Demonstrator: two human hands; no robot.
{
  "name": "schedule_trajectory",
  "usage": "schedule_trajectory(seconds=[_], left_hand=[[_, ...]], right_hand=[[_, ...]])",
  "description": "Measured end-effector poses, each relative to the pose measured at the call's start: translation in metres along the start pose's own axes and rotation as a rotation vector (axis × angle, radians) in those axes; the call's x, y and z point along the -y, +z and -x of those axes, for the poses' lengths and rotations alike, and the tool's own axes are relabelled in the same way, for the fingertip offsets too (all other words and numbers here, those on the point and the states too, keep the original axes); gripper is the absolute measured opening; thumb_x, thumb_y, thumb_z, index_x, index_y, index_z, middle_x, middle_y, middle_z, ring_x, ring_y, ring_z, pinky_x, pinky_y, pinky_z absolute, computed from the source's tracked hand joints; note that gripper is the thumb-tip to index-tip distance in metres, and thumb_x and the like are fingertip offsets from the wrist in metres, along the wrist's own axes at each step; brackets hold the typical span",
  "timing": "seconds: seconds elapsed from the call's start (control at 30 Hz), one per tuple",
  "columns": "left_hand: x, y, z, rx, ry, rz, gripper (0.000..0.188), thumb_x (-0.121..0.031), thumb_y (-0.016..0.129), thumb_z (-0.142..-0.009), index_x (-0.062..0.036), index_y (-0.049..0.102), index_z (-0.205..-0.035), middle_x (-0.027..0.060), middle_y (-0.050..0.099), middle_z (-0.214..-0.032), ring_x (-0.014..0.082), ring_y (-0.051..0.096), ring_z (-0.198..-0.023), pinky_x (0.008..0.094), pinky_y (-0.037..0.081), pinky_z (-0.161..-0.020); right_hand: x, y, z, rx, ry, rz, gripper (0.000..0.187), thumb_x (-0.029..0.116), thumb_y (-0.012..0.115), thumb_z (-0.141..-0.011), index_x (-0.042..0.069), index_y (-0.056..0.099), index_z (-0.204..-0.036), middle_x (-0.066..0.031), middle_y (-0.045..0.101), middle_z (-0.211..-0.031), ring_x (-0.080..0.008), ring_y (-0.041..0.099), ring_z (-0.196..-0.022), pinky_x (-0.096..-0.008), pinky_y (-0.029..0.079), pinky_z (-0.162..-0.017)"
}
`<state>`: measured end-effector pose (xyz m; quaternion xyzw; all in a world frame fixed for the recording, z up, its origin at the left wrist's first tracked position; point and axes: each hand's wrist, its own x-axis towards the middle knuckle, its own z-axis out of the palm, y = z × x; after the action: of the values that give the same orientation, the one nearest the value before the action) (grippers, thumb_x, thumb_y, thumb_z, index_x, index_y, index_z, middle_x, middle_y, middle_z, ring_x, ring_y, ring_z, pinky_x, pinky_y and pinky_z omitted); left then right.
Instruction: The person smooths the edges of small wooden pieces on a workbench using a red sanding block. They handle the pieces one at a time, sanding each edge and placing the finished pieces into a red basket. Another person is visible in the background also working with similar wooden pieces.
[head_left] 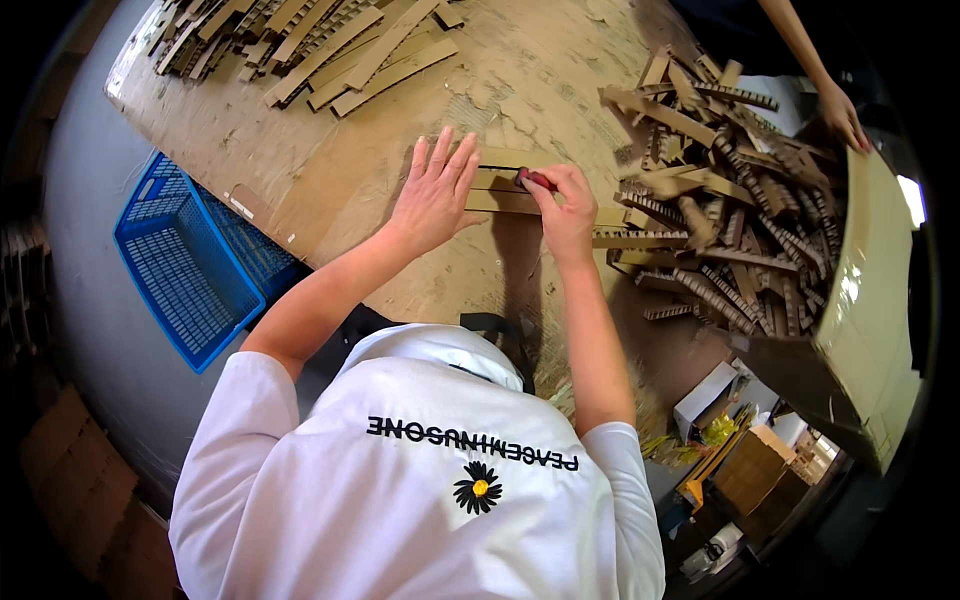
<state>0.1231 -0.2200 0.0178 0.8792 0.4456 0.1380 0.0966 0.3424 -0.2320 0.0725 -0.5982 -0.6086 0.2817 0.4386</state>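
Several flat cardboard strips (505,202) lie side by side on the cardboard-covered table (400,285) in front of me. My left hand (432,200) is spread flat, fingers apart, over their left ends. A small tool with a dark red handle (538,181) is gripped in my right hand (568,212), just above the strips. Its tip points left toward a dark line between two strips; the exact kind of tool is too small to make out.
At the right, a large heap of honeycomb-edged cardboard strips (735,255) spills beside a cardboard box (868,290). Another person's hand (842,115) rests by that box. More strips (345,55) lie far left. A blue plastic crate (190,275) stands left of the table.
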Motion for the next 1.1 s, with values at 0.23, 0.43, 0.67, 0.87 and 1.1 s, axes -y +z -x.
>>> schedule_trajectory(seconds=[0.23,0.43,0.67,0.87,1.1], left_hand=[[0.006,0.014,0.004,0.079,-0.022,-0.012,0.089,-0.059,0.068,-0.091,0.0033,0.049,-0.151,0.0169,0.026,-0.171,0.0449,0.016,-0.158,0.0650,0.020,-0.124],[0.009,0.017,0.004,0.062,-0.018,0.056,0.089,-0.057,0.072,-0.089,0.0048,0.049,-0.150,0.0178,0.026,-0.170,0.0455,0.016,-0.158,0.0634,0.020,-0.125],[0.017,0.028,0.008,-0.015,0.030,0.218,0.082,-0.028,0.087,-0.078,-0.0149,0.052,-0.152,0.0181,0.026,-0.171,0.0466,0.018,-0.158,0.0675,0.018,-0.124],[0.016,0.020,0.004,-0.028,0.084,0.252,0.072,-0.028,0.087,-0.078,-0.0170,0.061,-0.144,0.0159,0.027,-0.171,0.0462,0.020,-0.158,0.0668,0.018,-0.124],[0.021,0.014,0.008,-0.021,0.097,0.279,0.077,-0.028,0.089,-0.075,-0.0181,0.060,-0.146,0.0160,0.030,-0.170,0.0449,0.019,-0.159,0.0657,0.019,-0.125]], right_hand=[[-0.030,0.019,-0.030,0.141,-0.092,0.132,0.013,0.000,0.081,-0.083,0.005,0.077,-0.094,-0.0064,0.067,-0.089,-0.0211,0.066,-0.081,-0.0321,0.053,-0.071],[-0.038,0.029,-0.039,0.155,-0.100,0.174,0.013,0.001,0.081,-0.081,0.007,0.078,-0.092,-0.0062,0.069,-0.088,-0.0235,0.068,-0.083,-0.0341,0.054,-0.072],[-0.055,0.035,-0.040,0.082,-0.259,0.325,0.006,0.015,0.081,-0.078,0.017,0.076,-0.082,-0.0039,0.070,-0.087,-0.0276,0.069,-0.082,-0.0407,0.057,-0.071],[-0.050,0.027,-0.039,0.033,-0.229,0.310,0.011,0.018,0.084,-0.074,0.020,0.073,-0.077,0.0014,0.069,-0.086,-0.0246,0.070,-0.077,-0.0390,0.056,-0.065],[-0.056,0.035,-0.041,0.083,-0.288,0.339,0.007,0.022,0.080,-0.080,0.019,0.074,-0.081,-0.0015,0.070,-0.089,-0.0255,0.070,-0.079,-0.0391,0.056,-0.066]])
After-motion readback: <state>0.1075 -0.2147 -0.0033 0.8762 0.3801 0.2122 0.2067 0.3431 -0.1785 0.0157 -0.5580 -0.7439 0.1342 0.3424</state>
